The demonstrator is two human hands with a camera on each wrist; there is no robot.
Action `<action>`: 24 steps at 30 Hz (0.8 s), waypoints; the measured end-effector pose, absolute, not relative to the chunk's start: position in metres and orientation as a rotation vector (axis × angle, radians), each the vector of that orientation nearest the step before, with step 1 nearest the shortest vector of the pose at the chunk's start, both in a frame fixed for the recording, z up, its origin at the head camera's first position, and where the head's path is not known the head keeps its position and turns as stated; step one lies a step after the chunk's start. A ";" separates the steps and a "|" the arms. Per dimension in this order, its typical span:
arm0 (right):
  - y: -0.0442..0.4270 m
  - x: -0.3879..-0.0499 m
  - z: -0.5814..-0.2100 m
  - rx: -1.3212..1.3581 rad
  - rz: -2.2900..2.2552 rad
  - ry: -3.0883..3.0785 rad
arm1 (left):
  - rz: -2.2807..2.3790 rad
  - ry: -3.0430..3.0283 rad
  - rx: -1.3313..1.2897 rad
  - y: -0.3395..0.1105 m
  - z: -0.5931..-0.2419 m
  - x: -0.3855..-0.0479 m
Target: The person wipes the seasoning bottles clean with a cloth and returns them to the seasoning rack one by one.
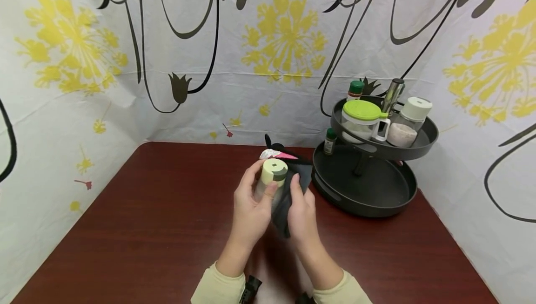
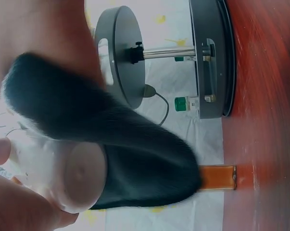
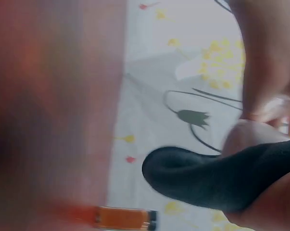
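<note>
A clear jar with a cream lid (image 1: pixel 274 170) is gripped by my left hand (image 1: pixel 251 206), its thumb in front of the body. The left wrist view shows the jar's round, whitish base (image 2: pixel 82 175). My right hand (image 1: pixel 303 215) holds a dark cloth (image 1: pixel 284 213) against the jar's right side. That cloth (image 3: pixel 197 175) hangs in a fold beside the jar. A pink, white and black piece (image 1: pixel 284 155) shows just behind the hands; I cannot tell what it belongs to. Past the cloth stands an orange bottle with a dark cap (image 3: pixel 123 218) on the table.
A dark two-tier round tray (image 1: pixel 364 208) stands at the right back of the brown table (image 1: pixel 146 229). It bears a green-lidded jar (image 1: pixel 356 124), a white-capped jar (image 1: pixel 412 118), a small green-capped bottle (image 1: pixel 330 143) and others. Patterned white fabric (image 1: pixel 188 122) hangs behind.
</note>
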State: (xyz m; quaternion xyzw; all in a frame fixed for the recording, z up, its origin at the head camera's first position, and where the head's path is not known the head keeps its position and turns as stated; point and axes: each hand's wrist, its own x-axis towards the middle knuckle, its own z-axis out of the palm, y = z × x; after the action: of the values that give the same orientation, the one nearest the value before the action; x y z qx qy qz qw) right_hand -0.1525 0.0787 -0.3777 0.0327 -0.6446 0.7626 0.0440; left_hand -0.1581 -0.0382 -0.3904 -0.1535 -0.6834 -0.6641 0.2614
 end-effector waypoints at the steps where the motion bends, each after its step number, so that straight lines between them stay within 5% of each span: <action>1: 0.080 -0.152 -0.372 0.116 2.329 -1.953 | -1.793 -1.855 -0.417 -0.038 -0.391 -0.158; 24: 0.078 -0.150 -0.389 0.107 2.190 -2.110 | -1.807 -1.806 -0.376 -0.038 -0.384 -0.152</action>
State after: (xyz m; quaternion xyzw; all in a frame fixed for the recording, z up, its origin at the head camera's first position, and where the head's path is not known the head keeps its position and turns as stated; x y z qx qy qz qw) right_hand -0.1501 0.0783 -0.3888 0.0352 -0.6926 0.7188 0.0491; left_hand -0.1524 -0.0382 -0.3840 -0.1400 -0.6721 -0.6726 0.2762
